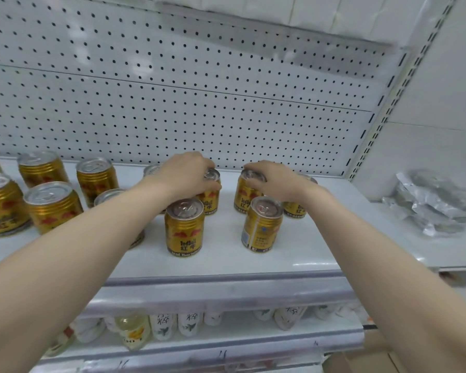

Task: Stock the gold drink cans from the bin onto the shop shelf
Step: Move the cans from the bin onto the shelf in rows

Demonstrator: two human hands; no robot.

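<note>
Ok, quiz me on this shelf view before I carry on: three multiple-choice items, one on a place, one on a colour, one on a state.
1. Where do the silver foil packs lie?
A. right of the cans
B. left of the cans
C. on the shelf below

2. What colour is the pegboard behind the shelf?
A. gold
B. white
C. black

3. How do the two front cans stand?
A. tipped over
B. stacked
C. upright, nothing touching them

Answers: 1 A, they sit on the ledge at far right. 2 B, a white panel with dark holes. 3 C, both stand on their bases, while the left hand and right hand rest on the tops of cans further back.
</note>
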